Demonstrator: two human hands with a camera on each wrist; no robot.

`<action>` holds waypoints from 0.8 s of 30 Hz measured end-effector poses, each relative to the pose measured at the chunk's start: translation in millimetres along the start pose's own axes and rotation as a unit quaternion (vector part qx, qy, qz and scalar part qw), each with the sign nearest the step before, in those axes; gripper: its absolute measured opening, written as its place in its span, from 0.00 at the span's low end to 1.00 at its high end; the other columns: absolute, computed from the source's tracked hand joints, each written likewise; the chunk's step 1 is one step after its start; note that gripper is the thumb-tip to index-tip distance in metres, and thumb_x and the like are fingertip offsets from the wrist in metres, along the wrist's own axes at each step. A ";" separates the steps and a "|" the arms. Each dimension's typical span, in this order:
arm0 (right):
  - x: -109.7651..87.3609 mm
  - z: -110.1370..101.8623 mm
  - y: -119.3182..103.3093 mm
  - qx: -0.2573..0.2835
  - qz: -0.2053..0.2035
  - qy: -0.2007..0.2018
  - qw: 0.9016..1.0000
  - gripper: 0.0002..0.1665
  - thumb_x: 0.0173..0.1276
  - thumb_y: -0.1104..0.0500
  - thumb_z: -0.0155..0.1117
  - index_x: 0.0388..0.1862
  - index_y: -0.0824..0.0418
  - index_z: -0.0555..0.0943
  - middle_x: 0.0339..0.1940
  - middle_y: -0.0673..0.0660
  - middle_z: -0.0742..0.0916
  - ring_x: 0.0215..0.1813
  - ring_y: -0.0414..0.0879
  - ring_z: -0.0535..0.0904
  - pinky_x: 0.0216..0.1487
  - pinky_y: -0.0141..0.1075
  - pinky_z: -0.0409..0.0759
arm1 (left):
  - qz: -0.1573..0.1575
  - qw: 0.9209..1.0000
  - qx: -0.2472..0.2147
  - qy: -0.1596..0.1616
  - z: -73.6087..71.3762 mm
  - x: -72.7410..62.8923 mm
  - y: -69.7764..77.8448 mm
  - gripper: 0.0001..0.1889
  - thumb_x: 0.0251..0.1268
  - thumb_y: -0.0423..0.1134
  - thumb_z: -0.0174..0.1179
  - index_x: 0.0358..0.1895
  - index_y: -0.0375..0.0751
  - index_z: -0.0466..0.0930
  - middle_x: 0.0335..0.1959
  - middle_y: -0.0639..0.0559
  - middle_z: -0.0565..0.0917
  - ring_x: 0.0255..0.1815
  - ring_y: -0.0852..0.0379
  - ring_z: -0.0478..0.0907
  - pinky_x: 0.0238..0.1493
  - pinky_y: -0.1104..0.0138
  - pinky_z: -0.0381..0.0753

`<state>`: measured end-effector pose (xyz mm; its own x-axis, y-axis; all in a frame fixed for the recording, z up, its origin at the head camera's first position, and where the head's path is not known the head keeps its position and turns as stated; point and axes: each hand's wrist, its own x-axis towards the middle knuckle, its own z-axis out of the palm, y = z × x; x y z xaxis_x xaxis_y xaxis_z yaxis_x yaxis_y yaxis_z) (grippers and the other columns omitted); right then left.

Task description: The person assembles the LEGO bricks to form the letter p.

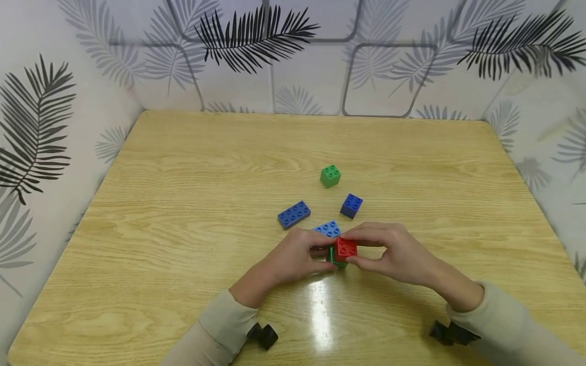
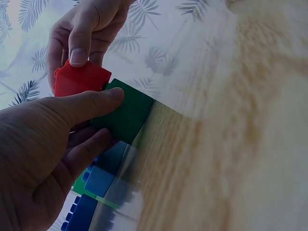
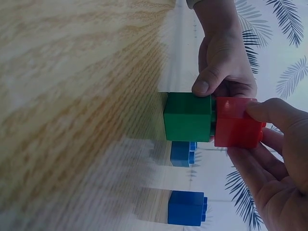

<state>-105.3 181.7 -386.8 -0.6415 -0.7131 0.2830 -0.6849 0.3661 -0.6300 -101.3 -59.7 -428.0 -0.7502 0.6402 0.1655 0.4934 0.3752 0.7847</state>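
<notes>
A green toy building brick stands on the table, and my left hand grips it between thumb and fingers. Just over it is a red brick, which my right hand pinches from the other side. In the right wrist view the red brick meets the studs of the green brick, with a narrow gap still showing between their bodies. The left wrist view shows the red brick slightly tilted against the green one. My left fingers partly hide the green brick.
Right behind my hands lies a light blue brick, partly covered. Farther back are a long dark blue brick, a small dark blue brick and another green brick. All rest on a wooden table.
</notes>
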 end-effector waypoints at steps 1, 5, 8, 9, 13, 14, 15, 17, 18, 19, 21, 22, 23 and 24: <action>0.1 0.0 -0.1 0.000 -0.001 0.000 1.000 0.22 0.58 0.66 0.76 0.53 0.56 0.86 0.48 0.50 0.90 0.47 0.41 0.86 0.42 0.37 0.89 | 0.002 1.000 0.001 0.001 0.0 0.1 0.0 0.25 0.55 0.36 0.75 0.57 0.37 0.83 0.52 0.46 0.88 0.54 0.56 0.85 0.53 0.78 0.82; 0.0 0.0 0.2 0.003 -0.002 -0.001 1.000 0.22 0.58 0.67 0.76 0.53 0.57 0.86 0.48 0.51 0.90 0.47 0.41 0.86 0.43 0.37 0.89 | 0.007 1.000 -0.003 0.004 0.0 0.2 -0.2 0.24 0.54 0.35 0.76 0.57 0.36 0.84 0.51 0.46 0.88 0.54 0.56 0.85 0.53 0.77 0.83; -0.1 0.3 0.0 0.009 -0.003 -0.002 1.000 0.22 0.59 0.67 0.75 0.54 0.58 0.86 0.49 0.51 0.90 0.47 0.41 0.86 0.43 0.37 0.89 | 0.011 1.000 -0.005 0.007 0.8 0.1 -0.7 0.24 0.54 0.35 0.76 0.56 0.36 0.84 0.51 0.45 0.88 0.53 0.55 0.86 0.53 0.76 0.84; -0.2 0.5 -0.3 0.011 -0.003 -0.003 1.000 0.22 0.59 0.67 0.75 0.54 0.58 0.86 0.49 0.52 0.90 0.47 0.41 0.86 0.43 0.37 0.89 | 0.011 1.000 -0.005 0.007 1.1 0.0 -0.7 0.24 0.54 0.34 0.76 0.56 0.35 0.84 0.51 0.45 0.88 0.53 0.55 0.86 0.52 0.76 0.84; -0.3 0.5 -0.5 0.018 -0.001 -0.003 1.000 0.23 0.59 0.67 0.75 0.54 0.59 0.85 0.49 0.52 0.90 0.48 0.41 0.86 0.43 0.37 0.90 | 0.003 1.000 -0.018 0.001 1.4 0.5 -0.9 0.23 0.55 0.34 0.75 0.55 0.35 0.84 0.51 0.45 0.88 0.53 0.55 0.86 0.52 0.76 0.84; -0.1 0.5 -0.6 0.018 -0.002 -0.002 1.000 0.23 0.59 0.67 0.75 0.54 0.59 0.86 0.49 0.52 0.90 0.48 0.42 0.86 0.43 0.37 0.90 | 0.002 1.000 -0.019 0.001 1.5 0.5 -0.7 0.22 0.55 0.34 0.75 0.55 0.36 0.85 0.51 0.45 0.88 0.53 0.55 0.86 0.52 0.77 0.84; 0.2 0.6 -0.9 0.019 -0.004 -0.002 1.000 0.22 0.59 0.67 0.75 0.54 0.59 0.86 0.50 0.52 0.90 0.48 0.42 0.86 0.43 0.37 0.90 | 0.001 1.000 -0.020 0.001 1.4 0.6 -0.3 0.22 0.55 0.34 0.75 0.55 0.36 0.85 0.50 0.45 0.88 0.52 0.55 0.86 0.51 0.77 0.84; 1.3 0.8 -1.6 0.021 -0.010 -0.001 1.000 0.22 0.59 0.68 0.75 0.54 0.59 0.86 0.50 0.52 0.89 0.49 0.43 0.86 0.43 0.37 0.90 | 0.001 1.000 -0.019 0.003 1.0 0.2 0.4 0.21 0.55 0.34 0.75 0.54 0.36 0.85 0.49 0.46 0.89 0.52 0.56 0.86 0.51 0.77 0.84; 1.8 1.0 -1.9 0.022 -0.013 0.000 1.000 0.22 0.59 0.68 0.75 0.54 0.59 0.86 0.50 0.52 0.89 0.49 0.43 0.86 0.43 0.37 0.90 | 0.002 1.000 -0.017 0.005 0.7 0.0 0.6 0.21 0.55 0.34 0.75 0.53 0.37 0.86 0.49 0.46 0.89 0.51 0.56 0.87 0.51 0.77 0.84; 2.3 1.1 -2.4 0.023 -0.016 0.000 1.000 0.22 0.59 0.68 0.75 0.54 0.60 0.86 0.50 0.52 0.89 0.49 0.43 0.86 0.44 0.37 0.90 | 0.002 1.000 -0.016 0.006 0.6 -0.2 0.7 0.20 0.55 0.34 0.75 0.53 0.37 0.86 0.48 0.46 0.89 0.51 0.56 0.87 0.51 0.78 0.84; 3.1 1.2 -2.8 0.024 -0.021 0.000 0.999 0.22 0.58 0.69 0.74 0.53 0.60 0.86 0.50 0.53 0.89 0.49 0.44 0.86 0.43 0.37 0.90 | 0.002 1.000 -0.017 0.006 0.4 -0.4 0.4 0.20 0.55 0.34 0.75 0.52 0.37 0.86 0.48 0.46 0.89 0.50 0.56 0.87 0.50 0.78 0.84; 3.4 1.4 -3.0 0.023 -0.025 0.001 0.999 0.22 0.58 0.70 0.74 0.53 0.60 0.86 0.49 0.53 0.89 0.48 0.44 0.86 0.43 0.37 0.90 | 0.003 1.000 -0.016 0.005 0.4 -0.3 0.2 0.20 0.55 0.34 0.75 0.52 0.37 0.86 0.47 0.46 0.89 0.50 0.56 0.87 0.50 0.78 0.84; 3.6 1.5 -3.1 0.021 -0.028 0.002 0.999 0.23 0.58 0.70 0.74 0.53 0.61 0.86 0.49 0.53 0.89 0.48 0.44 0.86 0.43 0.37 0.90 | 0.004 1.000 -0.016 0.005 0.4 -0.2 -0.1 0.19 0.55 0.34 0.75 0.52 0.38 0.86 0.47 0.47 0.89 0.50 0.57 0.87 0.50 0.79 0.83; 3.8 1.6 -3.1 0.019 -0.030 0.002 0.999 0.23 0.57 0.70 0.74 0.53 0.61 0.86 0.49 0.53 0.89 0.48 0.44 0.86 0.43 0.37 0.90 | 0.005 1.000 -0.017 0.004 0.5 0.1 -0.6 0.19 0.55 0.34 0.75 0.51 0.38 0.87 0.47 0.47 0.90 0.50 0.57 0.87 0.50 0.79 0.83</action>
<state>-105.1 176.9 -384.9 -0.6012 -0.7302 0.3246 -0.7087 0.2995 -0.6388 -101.4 -59.5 -428.7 -0.7492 0.6378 0.1785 0.4858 0.3460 0.8027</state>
